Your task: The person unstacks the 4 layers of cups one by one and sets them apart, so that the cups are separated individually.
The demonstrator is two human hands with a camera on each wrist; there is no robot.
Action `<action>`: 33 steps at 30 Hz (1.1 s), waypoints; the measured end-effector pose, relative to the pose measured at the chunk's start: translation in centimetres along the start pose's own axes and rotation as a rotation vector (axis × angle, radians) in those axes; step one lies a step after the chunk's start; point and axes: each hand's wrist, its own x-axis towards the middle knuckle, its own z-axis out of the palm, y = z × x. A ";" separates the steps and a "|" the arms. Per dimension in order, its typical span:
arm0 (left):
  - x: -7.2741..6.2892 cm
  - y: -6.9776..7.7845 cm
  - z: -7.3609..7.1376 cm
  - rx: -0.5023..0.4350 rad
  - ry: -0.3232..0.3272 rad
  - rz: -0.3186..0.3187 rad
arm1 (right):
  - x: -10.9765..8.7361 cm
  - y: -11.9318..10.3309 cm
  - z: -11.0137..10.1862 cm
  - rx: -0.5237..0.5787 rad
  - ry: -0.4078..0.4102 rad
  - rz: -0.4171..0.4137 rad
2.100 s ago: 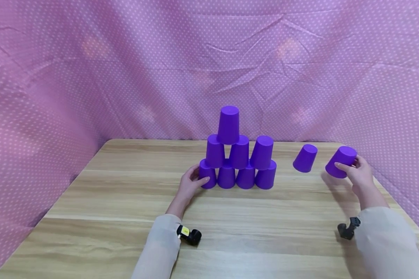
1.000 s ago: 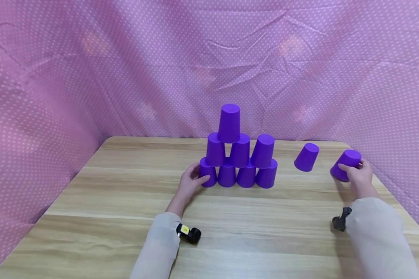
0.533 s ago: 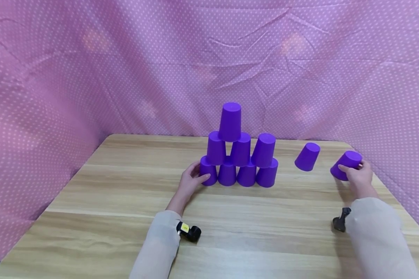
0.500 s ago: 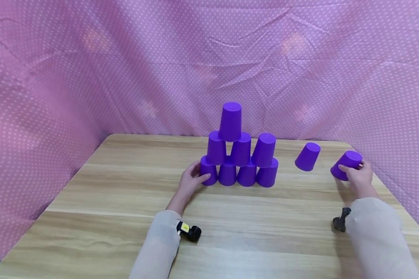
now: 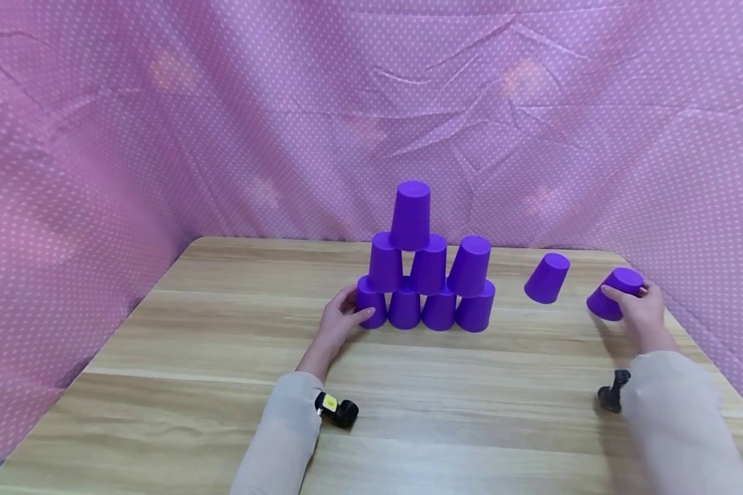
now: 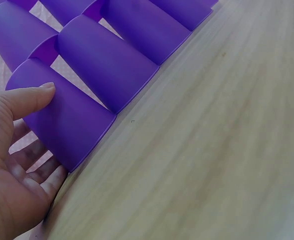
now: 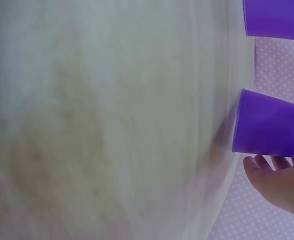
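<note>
Upside-down purple cups form a stack on the table, several in the bottom row, three above and one top cup (image 5: 411, 216). My left hand (image 5: 333, 320) holds the leftmost bottom cup (image 6: 72, 122), thumb across its front and fingers behind. At the right, another upside-down purple cup (image 5: 602, 304) stands by the table's edge. Beside it is my right hand (image 5: 645, 313); in the right wrist view its thumb and fingers lie loosely along the cup's side, not wrapped round it. A single upside-down cup (image 5: 546, 280) stands between that cup and the stack.
The wooden table (image 5: 458, 405) has rounded far corners. A pink dotted cloth (image 5: 297, 117) hangs behind it and along both sides. Black cameras (image 5: 337, 410) are strapped at the wrists over pale sleeves.
My right hand has brought its cup down to the right and nearer me, onto the table; its fingers have since loosened and drawn slightly back. My left hand keeps its place.
</note>
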 end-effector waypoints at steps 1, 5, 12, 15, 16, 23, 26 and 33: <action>0.0 0.0 0.0 0.004 -0.002 0.002 | 0.0 -0.1 -0.2 -0.002 -0.016 -0.002; 0.1 -0.1 0.0 0.015 0.000 0.002 | 0.5 -0.2 -0.8 -0.007 -0.019 -0.030; 0.3 -0.3 -0.1 0.006 -0.002 0.004 | -0.1 -1.4 -1.3 0.011 -0.086 -0.070; 0.3 -0.3 0.0 -0.002 0.000 0.000 | 0.3 -1.4 -1.7 -0.022 -0.100 -0.091; 0.3 -0.3 0.0 -0.003 0.001 -0.004 | 0.3 -1.4 -1.7 -0.029 -0.103 -0.106; 0.3 -0.4 -0.1 0.006 0.001 0.004 | -1.6 -3.8 -1.5 -0.043 -0.103 -0.175; 0.3 -0.4 -0.1 0.012 0.005 0.008 | -2.1 -4.9 -1.3 -0.036 -0.105 -0.186; 0.1 -0.2 0.0 0.014 0.003 0.005 | -1.9 -6.7 -1.2 -0.041 -0.084 -0.218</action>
